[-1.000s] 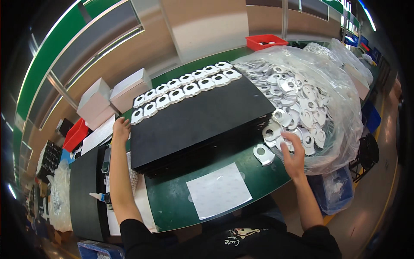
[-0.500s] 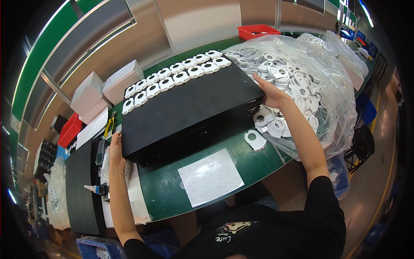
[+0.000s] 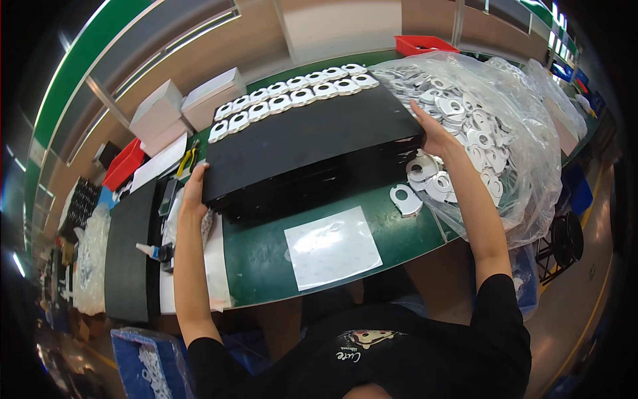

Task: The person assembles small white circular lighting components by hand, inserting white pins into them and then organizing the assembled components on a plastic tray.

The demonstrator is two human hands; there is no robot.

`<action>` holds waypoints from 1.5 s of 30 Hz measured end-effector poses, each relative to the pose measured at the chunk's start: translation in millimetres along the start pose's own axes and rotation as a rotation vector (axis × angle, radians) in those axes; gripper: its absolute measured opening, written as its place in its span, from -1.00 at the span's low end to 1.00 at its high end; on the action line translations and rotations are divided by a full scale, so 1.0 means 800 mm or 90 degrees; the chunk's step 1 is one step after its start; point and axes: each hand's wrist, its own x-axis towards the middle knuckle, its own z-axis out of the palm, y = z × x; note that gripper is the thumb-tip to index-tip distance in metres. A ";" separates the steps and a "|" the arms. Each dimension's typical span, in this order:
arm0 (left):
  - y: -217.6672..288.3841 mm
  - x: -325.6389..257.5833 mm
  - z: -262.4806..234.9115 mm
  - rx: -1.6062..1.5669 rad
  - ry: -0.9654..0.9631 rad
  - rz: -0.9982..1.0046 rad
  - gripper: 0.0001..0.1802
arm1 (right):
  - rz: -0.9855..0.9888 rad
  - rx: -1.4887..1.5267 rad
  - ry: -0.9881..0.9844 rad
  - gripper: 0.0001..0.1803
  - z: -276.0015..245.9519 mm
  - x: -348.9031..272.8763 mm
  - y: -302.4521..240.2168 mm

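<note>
A stack of large black flat panels (image 3: pixel 312 149) lies on the green table (image 3: pixel 266 259). My left hand (image 3: pixel 194 193) grips its left end. My right hand (image 3: pixel 430 130) grips its right end. Two rows of white ring-shaped parts (image 3: pixel 292 96) sit on the far part of the top panel. A clear plastic bag (image 3: pixel 512 126) full of the same white ring parts lies just right of the stack, next to my right hand. A few loose ring parts (image 3: pixel 407 198) rest on the table by my right forearm.
A clear sheet (image 3: pixel 332 245) lies on the table in front of the stack. White and brown boxes (image 3: pixel 186 110) stand at the far left, with red bins (image 3: pixel 123 165) (image 3: pixel 425 45). Another black panel (image 3: pixel 129 249) and a small glue bottle (image 3: pixel 154 251) lie at my left.
My right hand left the loose ring parts and took hold of the stack's right end. My left hand stayed on the left end. The view shifted toward the table.
</note>
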 end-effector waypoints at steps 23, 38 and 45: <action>-0.199 -0.235 0.094 -0.057 -0.139 0.130 -0.84 | -0.519 -0.802 0.425 -0.68 0.080 -0.175 0.296; -0.192 -0.068 0.123 -0.286 -0.355 -0.018 -0.87 | -0.390 -0.487 0.338 -0.59 0.079 -0.072 0.268; -0.172 -0.040 0.118 -0.358 -0.353 -0.001 -0.91 | -0.406 -0.318 0.283 -0.88 0.064 -0.030 0.259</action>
